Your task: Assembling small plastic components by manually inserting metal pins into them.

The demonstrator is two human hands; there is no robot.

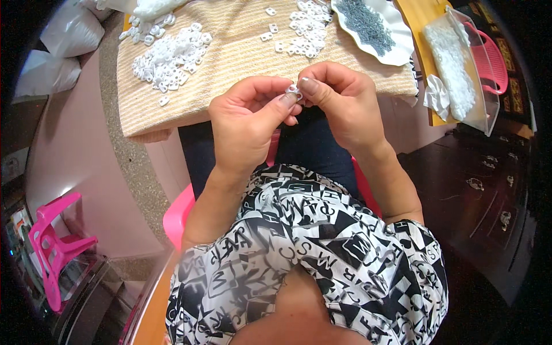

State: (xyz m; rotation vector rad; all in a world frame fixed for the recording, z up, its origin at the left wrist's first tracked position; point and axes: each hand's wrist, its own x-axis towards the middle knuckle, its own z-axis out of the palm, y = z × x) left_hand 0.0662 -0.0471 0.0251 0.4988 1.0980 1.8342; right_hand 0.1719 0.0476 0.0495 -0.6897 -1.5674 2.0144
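Observation:
Both my hands meet above the near edge of the table, pinching one small white plastic piece [294,90] with holes in it. My left hand [247,118] grips it between thumb and forefinger. From the other side my right hand [342,103] presses on it with its thumb; whether a second part sits between the fingers is hidden. Beyond my left hand lies a pile of similar white pieces [172,56]. A second pile [310,29] lies beyond my right hand, with a few pieces apart from it. A white scalloped dish [399,56] holds many small grey metal parts [365,26].
A striped tan cloth [241,54] covers the table. At the right, a clear bin [486,106] holds white pieces beside crumpled white paper [437,96] and a pink basket [489,54]. White bags [49,75] stand far left; a pink chair [60,241] is at left.

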